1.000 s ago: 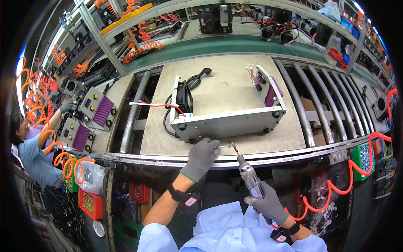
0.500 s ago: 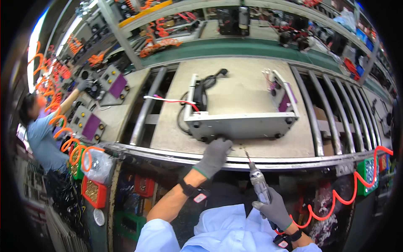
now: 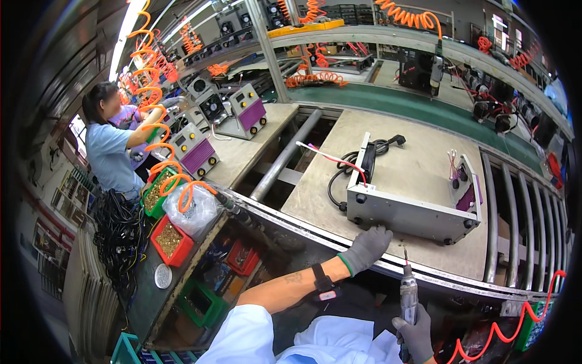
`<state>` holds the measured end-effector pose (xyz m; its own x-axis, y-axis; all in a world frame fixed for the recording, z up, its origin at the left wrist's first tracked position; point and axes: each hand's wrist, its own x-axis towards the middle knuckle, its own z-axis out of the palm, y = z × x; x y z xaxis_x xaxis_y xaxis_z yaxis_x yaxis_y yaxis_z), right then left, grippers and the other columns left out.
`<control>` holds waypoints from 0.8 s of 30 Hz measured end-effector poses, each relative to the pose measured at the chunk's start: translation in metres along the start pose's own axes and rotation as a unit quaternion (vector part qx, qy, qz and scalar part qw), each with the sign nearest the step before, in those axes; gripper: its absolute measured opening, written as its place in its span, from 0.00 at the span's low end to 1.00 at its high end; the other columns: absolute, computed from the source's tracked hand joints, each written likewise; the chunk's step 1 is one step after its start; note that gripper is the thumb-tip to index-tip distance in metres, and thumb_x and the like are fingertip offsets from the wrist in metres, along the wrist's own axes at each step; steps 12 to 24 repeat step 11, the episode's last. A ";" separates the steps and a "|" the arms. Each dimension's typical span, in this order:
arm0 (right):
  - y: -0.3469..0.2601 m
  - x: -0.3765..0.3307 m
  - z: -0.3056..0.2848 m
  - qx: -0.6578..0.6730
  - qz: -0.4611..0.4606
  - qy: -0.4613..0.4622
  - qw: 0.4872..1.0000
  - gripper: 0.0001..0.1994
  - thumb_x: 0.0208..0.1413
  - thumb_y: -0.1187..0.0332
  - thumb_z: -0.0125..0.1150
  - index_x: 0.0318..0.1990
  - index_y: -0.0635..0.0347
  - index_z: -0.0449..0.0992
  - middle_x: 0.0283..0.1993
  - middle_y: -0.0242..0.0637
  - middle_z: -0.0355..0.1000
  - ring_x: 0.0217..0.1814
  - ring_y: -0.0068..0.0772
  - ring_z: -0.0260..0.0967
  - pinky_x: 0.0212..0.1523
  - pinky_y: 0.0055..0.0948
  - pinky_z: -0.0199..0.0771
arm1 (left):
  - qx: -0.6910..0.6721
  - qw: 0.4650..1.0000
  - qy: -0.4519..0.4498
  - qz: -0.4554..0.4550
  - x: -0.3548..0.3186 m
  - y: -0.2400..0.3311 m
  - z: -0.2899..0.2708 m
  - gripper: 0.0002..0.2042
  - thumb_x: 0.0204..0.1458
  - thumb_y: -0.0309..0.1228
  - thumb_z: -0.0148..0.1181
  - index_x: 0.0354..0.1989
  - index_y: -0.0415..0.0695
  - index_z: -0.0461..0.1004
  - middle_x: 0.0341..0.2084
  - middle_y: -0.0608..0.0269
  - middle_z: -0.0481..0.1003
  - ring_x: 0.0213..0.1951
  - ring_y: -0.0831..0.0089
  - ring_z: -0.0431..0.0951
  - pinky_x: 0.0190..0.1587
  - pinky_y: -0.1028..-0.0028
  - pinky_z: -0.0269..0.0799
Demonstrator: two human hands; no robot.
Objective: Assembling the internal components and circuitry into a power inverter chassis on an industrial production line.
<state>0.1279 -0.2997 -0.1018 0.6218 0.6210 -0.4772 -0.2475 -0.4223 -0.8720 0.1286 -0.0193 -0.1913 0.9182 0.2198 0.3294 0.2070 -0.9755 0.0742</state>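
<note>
A grey metal casing point(image 3: 412, 213), open at the top, lies on the board in front of me with black feet on its near side. From its left end come a black power cord point(image 3: 339, 182) and a red and white wire pair point(image 3: 333, 158). My left hand point(image 3: 367, 247), in a grey glove, is closed beside the casing's lower near edge; whatever its fingers hold is hidden. Gripped in my gloved right hand point(image 3: 416, 330) is a power screwdriver point(image 3: 409, 294), its bit pointing up and away toward the casing, apart from it.
Steel rollers point(image 3: 514, 224) run to the right of the board point(image 3: 327, 197). On the left stand a red bin of screws point(image 3: 171, 241), a plastic bag point(image 3: 191, 206) and purple-fronted units point(image 3: 248, 112), near a co-worker point(image 3: 112, 139). An orange coiled hose point(image 3: 160, 151) hangs there.
The view has swung left, so the casing and both hands appear farther right and lower. My left hand stays by the casing's near edge; my right hand still holds the screwdriver.
</note>
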 end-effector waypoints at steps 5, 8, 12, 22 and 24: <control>-0.003 -0.008 -0.004 -0.007 -0.040 -0.004 0.999 0.17 0.51 0.68 0.67 0.47 0.61 0.71 0.28 0.27 0.68 0.22 0.14 0.62 0.23 0.18 0.63 | -0.016 1.000 0.009 0.001 0.001 -0.004 -0.008 0.06 0.51 0.28 0.54 0.36 0.44 0.68 0.30 0.56 0.71 0.33 0.60 0.77 0.29 0.64 0.78; 0.003 -0.008 -0.003 -0.001 -0.058 -0.005 0.998 0.20 0.51 0.62 0.70 0.47 0.60 0.72 0.27 0.26 0.67 0.22 0.14 0.62 0.23 0.18 0.63 | -0.032 0.999 -0.028 0.017 0.003 -0.007 -0.010 0.06 0.51 0.27 0.54 0.37 0.42 0.67 0.32 0.54 0.71 0.36 0.60 0.77 0.29 0.63 0.78; 0.022 0.011 -0.008 -0.017 -0.010 -0.014 1.000 0.25 0.49 0.71 0.65 0.55 0.62 0.66 0.28 0.36 0.68 0.17 0.26 0.67 0.16 0.24 0.69 | -0.090 0.996 0.011 0.013 -0.006 -0.018 -0.015 0.10 0.50 0.27 0.55 0.40 0.42 0.66 0.34 0.52 0.71 0.36 0.58 0.78 0.37 0.62 0.78; 0.022 0.011 -0.008 -0.017 -0.010 -0.014 1.000 0.25 0.49 0.71 0.65 0.55 0.62 0.66 0.28 0.36 0.68 0.17 0.26 0.67 0.16 0.24 0.69 | -0.090 0.996 0.011 0.013 -0.006 -0.018 -0.015 0.10 0.50 0.27 0.55 0.40 0.42 0.66 0.34 0.52 0.71 0.36 0.58 0.78 0.37 0.62 0.78; 0.022 0.011 -0.008 -0.017 -0.010 -0.014 1.000 0.25 0.49 0.71 0.65 0.55 0.62 0.66 0.28 0.36 0.68 0.17 0.26 0.67 0.16 0.24 0.69 | -0.090 0.996 0.011 0.013 -0.006 -0.018 -0.015 0.10 0.50 0.27 0.55 0.40 0.42 0.66 0.34 0.52 0.71 0.36 0.58 0.78 0.37 0.62 0.78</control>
